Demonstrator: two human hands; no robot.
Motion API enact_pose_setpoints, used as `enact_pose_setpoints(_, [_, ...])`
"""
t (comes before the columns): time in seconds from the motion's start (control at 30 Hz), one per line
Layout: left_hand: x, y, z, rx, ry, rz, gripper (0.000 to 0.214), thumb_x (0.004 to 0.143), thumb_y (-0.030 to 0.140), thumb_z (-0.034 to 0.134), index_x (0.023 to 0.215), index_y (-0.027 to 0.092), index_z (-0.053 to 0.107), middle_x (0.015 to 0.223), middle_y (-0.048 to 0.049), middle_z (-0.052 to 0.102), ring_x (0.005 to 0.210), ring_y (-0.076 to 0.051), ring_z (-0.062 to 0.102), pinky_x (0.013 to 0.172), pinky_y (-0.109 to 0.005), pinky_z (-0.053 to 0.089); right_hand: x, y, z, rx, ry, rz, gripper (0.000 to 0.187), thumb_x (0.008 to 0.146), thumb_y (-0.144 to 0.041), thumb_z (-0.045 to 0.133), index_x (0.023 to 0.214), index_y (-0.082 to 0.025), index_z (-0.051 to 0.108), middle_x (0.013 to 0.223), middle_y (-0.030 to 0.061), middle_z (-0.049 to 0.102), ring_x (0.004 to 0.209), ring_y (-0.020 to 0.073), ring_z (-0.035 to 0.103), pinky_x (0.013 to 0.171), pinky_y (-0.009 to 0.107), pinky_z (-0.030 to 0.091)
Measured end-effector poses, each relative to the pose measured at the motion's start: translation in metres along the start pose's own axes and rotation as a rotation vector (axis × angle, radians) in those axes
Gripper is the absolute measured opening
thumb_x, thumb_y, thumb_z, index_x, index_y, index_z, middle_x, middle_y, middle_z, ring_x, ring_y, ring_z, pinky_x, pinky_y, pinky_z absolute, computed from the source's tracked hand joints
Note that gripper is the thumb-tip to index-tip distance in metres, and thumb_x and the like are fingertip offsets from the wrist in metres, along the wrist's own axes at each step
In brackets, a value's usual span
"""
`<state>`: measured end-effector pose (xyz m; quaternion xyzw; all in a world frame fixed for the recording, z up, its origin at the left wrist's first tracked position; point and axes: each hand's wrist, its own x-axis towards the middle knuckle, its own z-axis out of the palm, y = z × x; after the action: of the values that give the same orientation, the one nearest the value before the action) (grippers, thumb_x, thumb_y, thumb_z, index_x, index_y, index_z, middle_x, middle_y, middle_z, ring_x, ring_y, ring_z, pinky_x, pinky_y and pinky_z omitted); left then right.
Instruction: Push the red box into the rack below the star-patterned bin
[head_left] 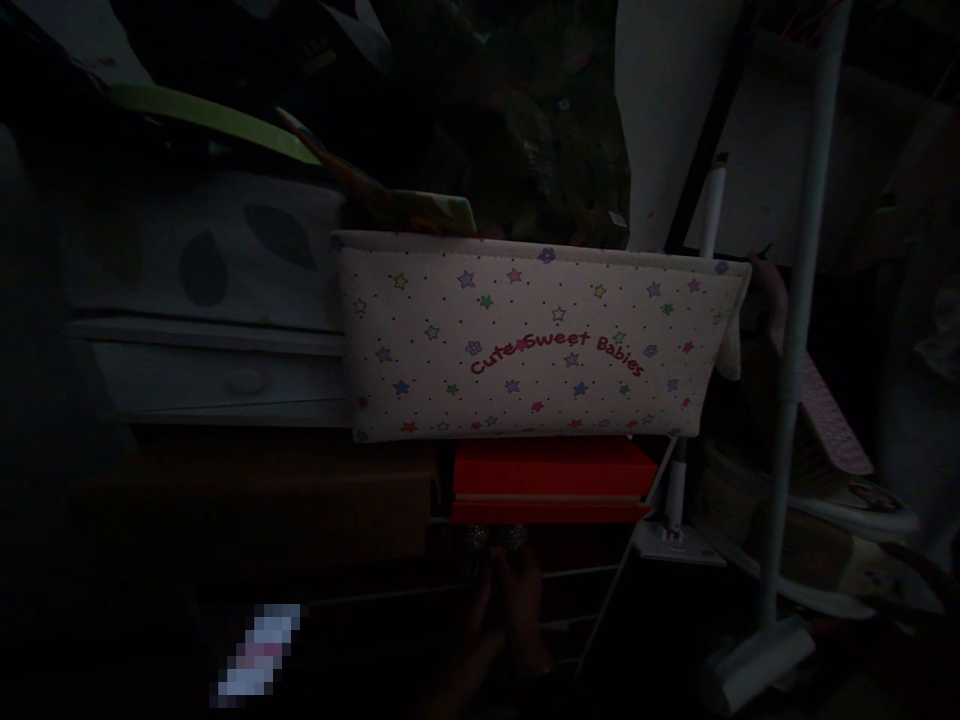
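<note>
The scene is very dark. Low in the middle, my left hand (pixel 480 625) and my right hand (pixel 525 610) are raised close together, with the fingers pointing up. Their fingertips meet at a small glittery object (pixel 496 540) just under a red box (pixel 551 480). It is too dark to tell which hand grips the object. Above the red box hangs a white fabric pouch (pixel 532 335) printed with coloured stars and the words "Cute Sweet Babies".
A white drawer unit (pixel 217 375) stands at the left, with a brown cardboard box (pixel 262 500) below it. White poles (pixel 795 330) with a foot (pixel 757 660) stand at the right among stacked clutter. A wire rack (pixel 592 580) sits behind the hands.
</note>
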<state>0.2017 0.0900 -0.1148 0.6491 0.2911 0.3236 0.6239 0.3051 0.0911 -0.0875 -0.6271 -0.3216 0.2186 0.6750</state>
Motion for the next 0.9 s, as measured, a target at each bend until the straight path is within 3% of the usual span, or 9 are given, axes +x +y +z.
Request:
enact_pose_setpoints(0.2, [-0.001, 0.005, -0.001, -0.071, -0.026, -0.004, 0.091, 0.063, 0.019, 0.050, 0.148, 0.010, 0.019, 0.158, -0.0076, 0.019, 0.145, -0.025, 0.013, 0.116, -0.036, 0.021, -0.001, 0.005, 0.004, 0.010, -0.027, -0.030, 0.035, 0.070, -0.040, 0.065, 0.093, -0.014, 0.064, 0.094, 0.0139, 0.072, 0.088, 0.0277, 0.068, 0.077, 0.035, 0.051])
enact_pose_setpoints(0.4, [-0.006, 0.010, -0.001, -0.079, -0.033, -0.066, 0.090, 0.063, 0.018, 0.052, 0.148, 0.021, 0.023, 0.157, -0.0026, 0.025, 0.143, -0.025, 0.024, 0.112, -0.036, 0.031, -0.001, 0.007, 0.001, 0.003, -0.044, -0.062, 0.033, 0.072, -0.041, 0.064, 0.090, -0.014, 0.063, 0.091, 0.0133, 0.072, 0.084, 0.0272, 0.068, 0.076, 0.035, 0.051])
enact_pose_setpoints(0.7, [-0.016, 0.026, 0.002, -0.167, -0.032, -0.130, 0.082, 0.063, 0.015, 0.053, 0.143, 0.020, 0.036, 0.152, -0.0058, 0.035, 0.137, -0.026, 0.036, 0.105, -0.037, 0.040, 0.001, 0.014, -0.003, -0.005, -0.050, -0.058, 0.039, 0.067, -0.046, 0.065, 0.091, -0.016, 0.062, 0.092, 0.0122, 0.071, 0.087, 0.0272, 0.067, 0.079, 0.036, 0.051])
enact_pose_setpoints(0.8, [-0.020, 0.027, -0.001, -0.112, 0.017, -0.100, 0.076, 0.065, 0.020, 0.055, 0.140, 0.016, 0.041, 0.149, -0.0105, 0.039, 0.136, -0.026, 0.039, 0.109, -0.038, 0.035, -0.001, 0.009, -0.007, -0.023, 0.018, -0.030, 0.039, 0.059, -0.043, 0.069, 0.088, -0.018, 0.062, 0.094, 0.0121, 0.070, 0.091, 0.0285, 0.065, 0.081, 0.036, 0.049])
enact_pose_setpoints(0.9, [-0.031, 0.031, -0.008, 0.087, 0.139, -0.012, 0.069, 0.066, 0.021, 0.055, 0.134, 0.009, 0.048, 0.146, -0.0157, 0.044, 0.135, -0.026, 0.040, 0.114, -0.039, 0.028, -0.007, -0.003, -0.017, -0.021, 0.120, 0.000, 0.045, 0.056, -0.044, 0.070, 0.091, -0.019, 0.058, 0.097, 0.0114, 0.067, 0.094, 0.0282, 0.063, 0.082, 0.035, 0.048])
